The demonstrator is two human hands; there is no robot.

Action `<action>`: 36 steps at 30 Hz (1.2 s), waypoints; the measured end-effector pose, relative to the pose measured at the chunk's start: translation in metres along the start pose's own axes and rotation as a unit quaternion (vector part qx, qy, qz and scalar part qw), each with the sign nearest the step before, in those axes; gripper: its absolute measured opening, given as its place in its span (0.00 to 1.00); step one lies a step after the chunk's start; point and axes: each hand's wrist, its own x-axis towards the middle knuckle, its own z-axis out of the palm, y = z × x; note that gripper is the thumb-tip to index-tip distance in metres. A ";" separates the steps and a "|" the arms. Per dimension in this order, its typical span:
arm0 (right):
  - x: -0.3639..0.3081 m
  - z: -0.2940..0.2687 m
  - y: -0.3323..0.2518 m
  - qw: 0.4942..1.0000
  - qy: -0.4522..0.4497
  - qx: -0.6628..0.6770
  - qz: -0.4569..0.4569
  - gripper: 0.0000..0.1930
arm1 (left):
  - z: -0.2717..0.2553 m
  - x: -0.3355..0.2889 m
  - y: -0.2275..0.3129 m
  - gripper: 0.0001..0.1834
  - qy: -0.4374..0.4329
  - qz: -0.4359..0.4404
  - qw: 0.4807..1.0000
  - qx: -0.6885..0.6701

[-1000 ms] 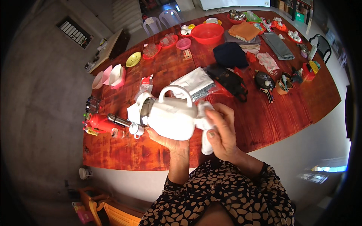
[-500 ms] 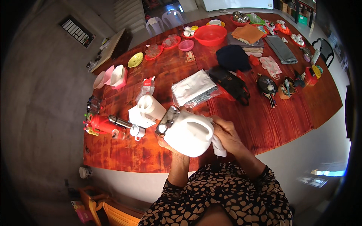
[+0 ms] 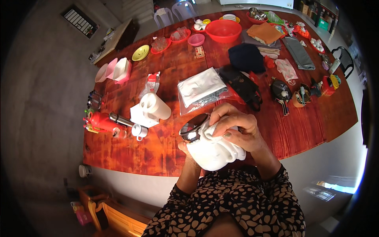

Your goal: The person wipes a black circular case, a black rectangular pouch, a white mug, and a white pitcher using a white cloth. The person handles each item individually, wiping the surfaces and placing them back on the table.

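Observation:
I hold a white handled vessel (image 3: 204, 155) with a shiny chrome end (image 3: 192, 134) tilted over the table's near edge. My left hand (image 3: 187, 151) grips it from below on the left, most of its fingers hidden behind it. My right hand (image 3: 242, 128) pinches a bunched white cloth (image 3: 207, 130) against the vessel beside the chrome end. The cloth drapes over part of the white body and hides much of the handle. Left of the vessel stands a white jug (image 3: 160, 107), with a small white mug (image 3: 139, 131) nearer me.
On the reddish wooden table (image 3: 158, 158) lie a red flask (image 3: 100, 119), a steel flask (image 3: 120, 119), a white packet (image 3: 201, 87), a black bag (image 3: 240, 85) and a paddle (image 3: 281, 91). A red basin (image 3: 223, 31) and folded cloths (image 3: 263, 33) sit farther back.
My right hand has come from the vessel's right side up over its top, bringing the cloth onto it near the chrome end. The vessel has turned and shifted slightly right.

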 end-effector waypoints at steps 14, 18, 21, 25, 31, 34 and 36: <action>-0.050 0.022 0.038 0.909 0.207 0.096 0.349 0.20 | -0.037 -0.013 0.002 0.50 0.113 0.112 0.980 0.122; -0.077 0.033 0.050 0.937 0.184 -0.017 0.297 0.21 | -0.034 -0.023 0.010 0.44 0.169 0.115 0.975 0.086; -0.101 0.045 0.057 0.890 0.206 -0.021 0.407 0.18 | -0.032 -0.027 0.013 0.43 0.209 0.114 0.964 0.120; -0.129 0.066 0.047 0.871 0.159 -0.006 0.464 0.09 | -0.042 -0.035 0.016 0.39 0.238 0.115 0.938 0.227; -0.108 0.068 0.063 0.883 0.273 -0.311 0.220 0.10 | -0.060 -0.041 -0.008 0.28 0.259 0.162 0.925 0.227; -0.097 0.076 0.069 0.837 0.153 -0.500 0.162 0.14 | -0.058 -0.040 -0.020 0.24 0.252 0.158 0.930 0.215; -0.102 0.083 0.069 0.833 0.138 -0.510 0.166 0.15 | -0.075 -0.044 -0.021 0.24 0.276 0.126 0.937 0.175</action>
